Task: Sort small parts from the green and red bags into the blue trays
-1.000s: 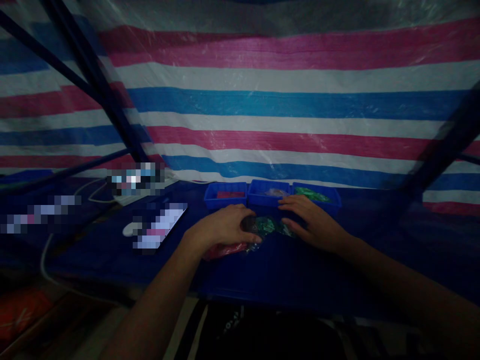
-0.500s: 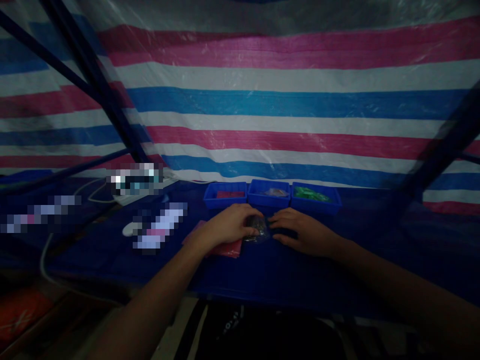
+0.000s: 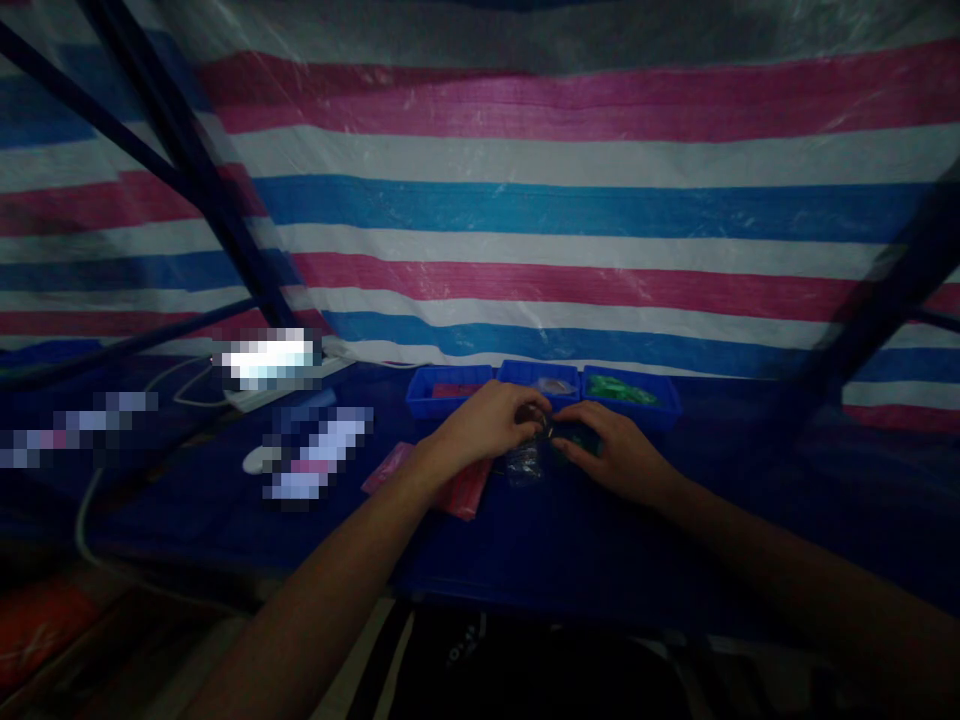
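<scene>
My left hand (image 3: 501, 418) is closed, its curled fingers and thumb round something small and dark that I cannot make out. A tiny shiny bit shows at those fingertips. Just below lies a crumpled clear plastic bag (image 3: 523, 466) on the blue table. My right hand (image 3: 616, 452) faces it from the right, thumb and forefinger bent but apart, close to the shiny bit. Something green (image 3: 581, 442) shows dimly under the right palm. Red-pink plastic packets (image 3: 463, 490) lie beneath my left wrist, partly covered by it.
Along the back stand a blue tray (image 3: 414, 398) with pink packets, another blue tray (image 3: 511, 374) with clear plastic, and a third blue tray (image 3: 670, 408) with green packets. At left are a white power strip (image 3: 251, 398), a white round object (image 3: 262, 460) and blurred-out items. A striped sheet (image 3: 570, 210) hangs behind.
My left hand has moved up and to the right, off the clear bag, which now shows more fully. My right hand's fingertips have drawn closer to the left hand's.
</scene>
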The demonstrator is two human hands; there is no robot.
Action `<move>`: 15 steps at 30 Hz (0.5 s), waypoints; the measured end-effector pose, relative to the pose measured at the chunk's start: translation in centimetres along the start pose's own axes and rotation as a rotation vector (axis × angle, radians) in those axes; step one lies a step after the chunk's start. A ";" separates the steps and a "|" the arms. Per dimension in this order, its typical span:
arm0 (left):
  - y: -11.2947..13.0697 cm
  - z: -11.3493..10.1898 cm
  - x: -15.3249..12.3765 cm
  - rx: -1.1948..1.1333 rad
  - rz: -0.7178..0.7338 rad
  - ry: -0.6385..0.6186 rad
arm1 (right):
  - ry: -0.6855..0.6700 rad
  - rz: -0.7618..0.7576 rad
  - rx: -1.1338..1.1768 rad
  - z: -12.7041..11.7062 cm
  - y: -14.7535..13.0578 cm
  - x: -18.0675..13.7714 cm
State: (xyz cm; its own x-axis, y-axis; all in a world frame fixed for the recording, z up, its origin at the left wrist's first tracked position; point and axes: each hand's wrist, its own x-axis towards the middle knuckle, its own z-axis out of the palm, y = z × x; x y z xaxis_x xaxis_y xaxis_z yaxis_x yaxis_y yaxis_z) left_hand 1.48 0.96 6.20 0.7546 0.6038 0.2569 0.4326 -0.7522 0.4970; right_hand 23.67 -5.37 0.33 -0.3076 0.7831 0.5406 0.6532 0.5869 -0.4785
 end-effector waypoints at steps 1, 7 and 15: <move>0.0 0.2 0.1 -0.027 -0.005 0.006 | 0.017 0.013 0.029 0.1 0.1 0.0; -0.4 1.8 0.0 -0.130 -0.066 0.120 | 0.060 0.166 0.324 1.1 1.2 0.2; -1.8 1.5 -0.9 -0.340 -0.013 0.048 | 0.068 0.225 0.366 1.3 2.0 0.5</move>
State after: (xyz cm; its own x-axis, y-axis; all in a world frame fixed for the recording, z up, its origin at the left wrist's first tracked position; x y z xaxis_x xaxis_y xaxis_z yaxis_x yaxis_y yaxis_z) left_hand 0.75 1.38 3.88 0.7227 0.6306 0.2831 0.2467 -0.6178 0.7466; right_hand 23.95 -3.54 -1.30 -0.1311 0.8917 0.4332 0.4070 0.4468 -0.7967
